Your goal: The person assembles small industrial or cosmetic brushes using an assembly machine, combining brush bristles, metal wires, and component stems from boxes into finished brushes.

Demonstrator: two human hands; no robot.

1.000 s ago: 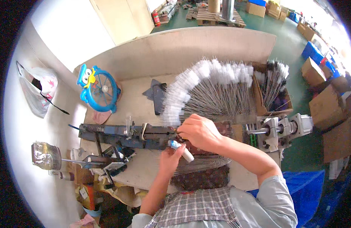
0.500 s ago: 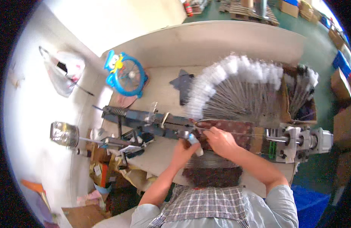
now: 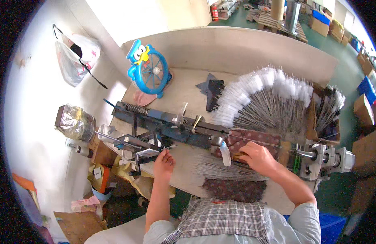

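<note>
My left hand (image 3: 164, 164) is closed, its thumb and fingertips pinched together beside a metal bracket (image 3: 149, 152) on the near side of a long dark machine bar (image 3: 167, 124). Whatever is in that pinch is too small to tell. My right hand (image 3: 259, 158) is closed over the brown dotted cloth (image 3: 247, 140), its fingertips at a small yellowish-brown piece I cannot identify. Bare thin wires (image 3: 224, 167) lie in a bundle just below it. Left of that hand, a whitish lever handle (image 3: 225, 154) hangs at the bar's end. A thin wire runs rightward to a motor-like spindle unit (image 3: 324, 158).
Beyond the bar, many white-tufted wire brushes (image 3: 261, 91) fan out, with dark-tufted ones in a cardboard box (image 3: 334, 132) at right. A blue cartoon-duck wheel (image 3: 153, 73) and a black phone-like slab (image 3: 215, 95) stand farther back. A plastic bag (image 3: 72, 61) hangs left.
My left hand has moved left, from the whitish handle to the metal bracket. My right hand has dropped slightly from the bar's end toward the wire bundle. The whole view has shifted a little.
</note>
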